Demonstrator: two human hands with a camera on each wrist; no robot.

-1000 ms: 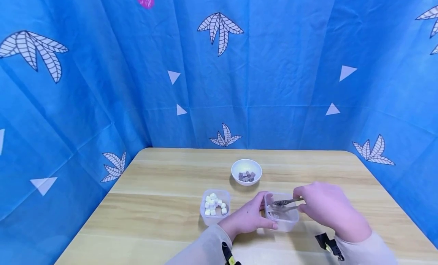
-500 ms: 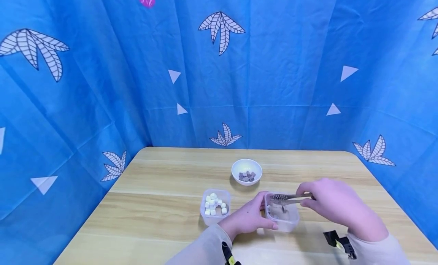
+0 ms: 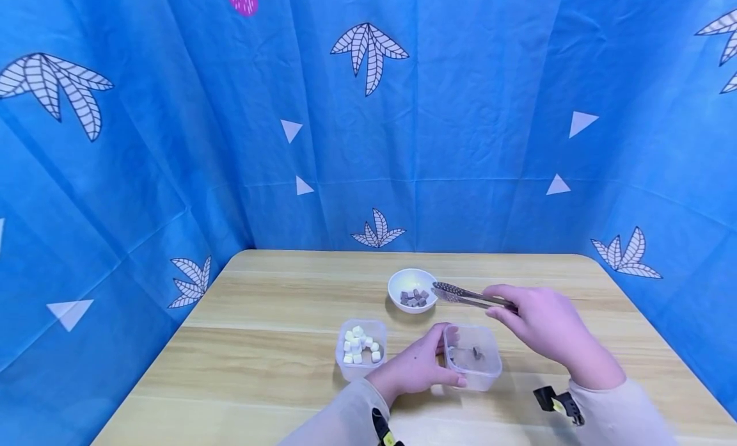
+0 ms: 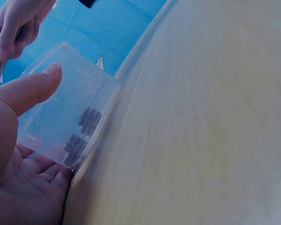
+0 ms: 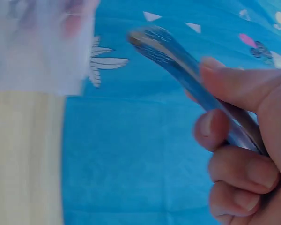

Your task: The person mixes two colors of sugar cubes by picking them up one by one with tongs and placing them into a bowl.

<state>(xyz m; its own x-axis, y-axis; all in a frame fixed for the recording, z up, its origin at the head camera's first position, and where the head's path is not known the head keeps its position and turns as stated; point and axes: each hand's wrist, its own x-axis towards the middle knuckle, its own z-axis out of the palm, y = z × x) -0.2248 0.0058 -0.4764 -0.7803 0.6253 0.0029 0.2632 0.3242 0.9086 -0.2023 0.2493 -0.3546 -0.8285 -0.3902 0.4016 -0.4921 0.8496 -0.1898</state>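
Observation:
My left hand [image 3: 423,363] grips a clear plastic container [image 3: 486,372] on its left side, thumb on the near wall. Inside lie a few small dark brown cubes [image 4: 90,121], seen through the wall in the left wrist view. In my right hand [image 3: 541,324] is a pair of metal tongs [image 3: 469,294] with dotted tips, its fingers curled round the handles. The tong tips overlap the right rim of a white bowl [image 3: 407,278] in the head view; I cannot tell whether they hold a piece. Several brown cubes [image 3: 414,297] sit in that bowl.
A second plastic container [image 3: 344,371] with several white cubes [image 3: 355,345] stands left of my left hand. Everything is on a light wooden table [image 3: 259,343]. A blue patterned curtain [image 3: 483,113] hangs behind and along both sides.
The tongs in my right hand have come up out of the container and swung away from me to the bowl's right rim. My left hand keeps its grip on the container.

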